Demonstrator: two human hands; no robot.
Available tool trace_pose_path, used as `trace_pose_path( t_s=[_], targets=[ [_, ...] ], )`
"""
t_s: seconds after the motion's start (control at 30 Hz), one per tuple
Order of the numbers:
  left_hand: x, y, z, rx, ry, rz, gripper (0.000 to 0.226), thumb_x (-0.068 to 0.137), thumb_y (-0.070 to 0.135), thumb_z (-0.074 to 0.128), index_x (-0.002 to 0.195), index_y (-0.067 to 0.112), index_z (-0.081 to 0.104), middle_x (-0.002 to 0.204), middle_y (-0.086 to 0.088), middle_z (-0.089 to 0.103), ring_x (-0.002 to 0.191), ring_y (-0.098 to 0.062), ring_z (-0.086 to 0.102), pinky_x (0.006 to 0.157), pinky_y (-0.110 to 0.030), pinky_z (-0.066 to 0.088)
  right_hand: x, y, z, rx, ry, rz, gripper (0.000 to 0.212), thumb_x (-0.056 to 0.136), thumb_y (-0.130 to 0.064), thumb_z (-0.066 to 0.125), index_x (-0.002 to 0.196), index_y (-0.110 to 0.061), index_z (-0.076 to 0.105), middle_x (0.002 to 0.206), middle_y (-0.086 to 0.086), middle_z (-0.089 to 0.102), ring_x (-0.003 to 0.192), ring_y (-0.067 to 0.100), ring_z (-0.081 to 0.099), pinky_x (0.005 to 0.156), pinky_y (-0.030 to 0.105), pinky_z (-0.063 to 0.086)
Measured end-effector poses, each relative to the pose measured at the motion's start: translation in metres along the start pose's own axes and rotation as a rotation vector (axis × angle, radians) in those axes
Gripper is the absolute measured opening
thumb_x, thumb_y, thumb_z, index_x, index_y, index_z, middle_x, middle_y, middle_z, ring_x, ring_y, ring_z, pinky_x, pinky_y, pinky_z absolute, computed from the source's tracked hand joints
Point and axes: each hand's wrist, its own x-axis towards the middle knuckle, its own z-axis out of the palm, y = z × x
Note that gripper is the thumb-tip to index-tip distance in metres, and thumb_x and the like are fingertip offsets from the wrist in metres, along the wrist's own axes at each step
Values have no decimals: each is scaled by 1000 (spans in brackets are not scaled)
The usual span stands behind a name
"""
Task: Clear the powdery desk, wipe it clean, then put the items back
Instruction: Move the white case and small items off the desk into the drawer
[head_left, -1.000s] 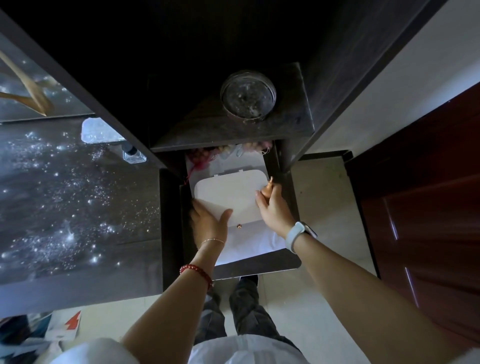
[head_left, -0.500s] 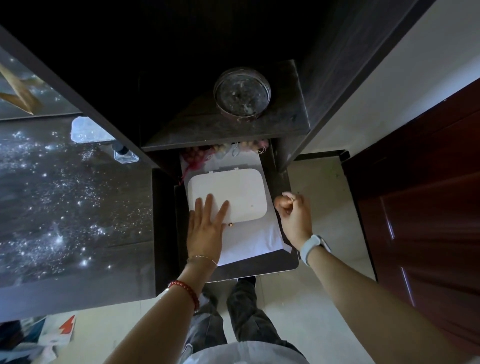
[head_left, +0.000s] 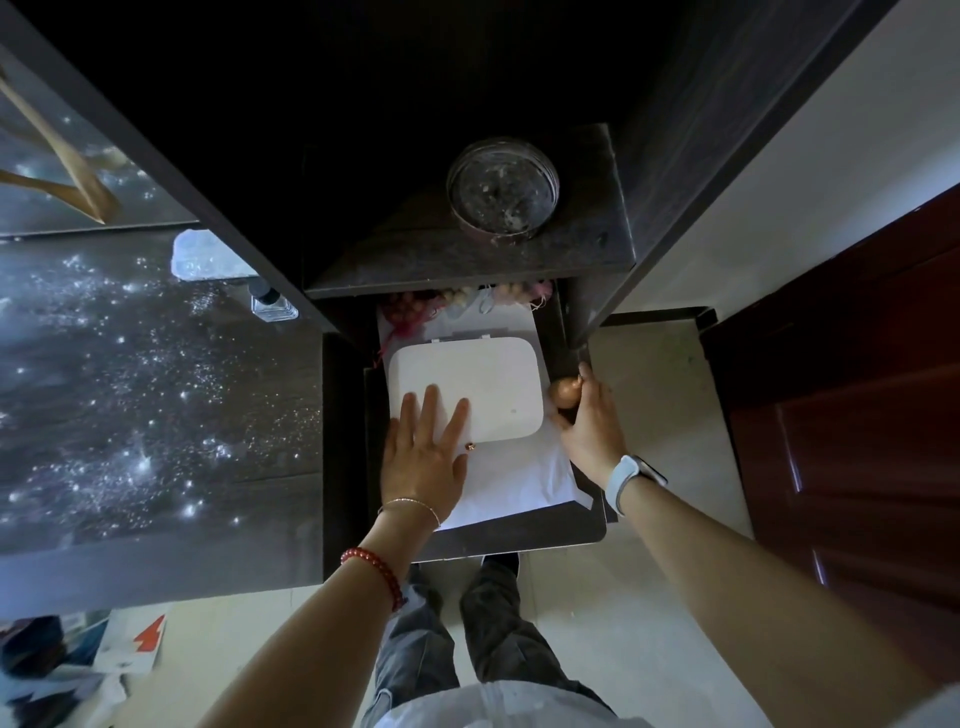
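Powder-speckled desk (head_left: 130, 395) beside drawer (head_left: 519, 538)

A home room: dark wooden desk (head_left: 156, 405), tiled floor (head_left: 649, 415), panelled door (head_left: 857, 415).

The left hand (head_left: 423, 457) lies flat, fingers (head_left: 430, 410) spread on a white rounded-square plastic box (head_left: 467, 384) in an open dark drawer (head_left: 519, 535). The right hand (head_left: 592, 421) grips a small round brown object (head_left: 565, 393) just right of the box. Left, the dark powder-speckled surface (head_left: 130, 389) glitters.
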Motion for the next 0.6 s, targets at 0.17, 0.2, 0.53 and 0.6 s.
trace_pose_path(
  t_s=[0.17,0.2,0.53,0.6],
  targets=[
    [1,1,-14,-19,-92,5,68,93,39,37,143,33,-9,155,-5,-19,141,-30,-18,116,-47,6,-7,-7,-14,44,-10,-46,71,85,-14,63,142,-6,22,146,17,32,134,32,32,110,40,30],
    [0,2,-17,-40,-101,4,67,93,38,37,144,32,-6,155,-5,-17,142,-30,-17,116,-47,8,-8,-9,-16,29,-11,-52,71,85,-15,63,142,-6,22,146,18,32,135,32,31,110,40,30],
    [-67,0,-69,-338,251,-10,52,88,21,50,138,18,36,148,-13,32,140,-30,24,110,-43,28,-70,-75,-22,-114,171,-371,40,86,-7,56,124,2,49,133,24,50,128,37,43,110,49,32],
    [-81,-16,-81,-371,390,-32,48,81,12,60,127,11,51,136,-19,48,130,-37,40,101,-49,38,-84,-102,-13,-97,154,-480,35,83,-2,59,117,3,55,124,23,56,123,36,49,112,44,29]
  ],
)
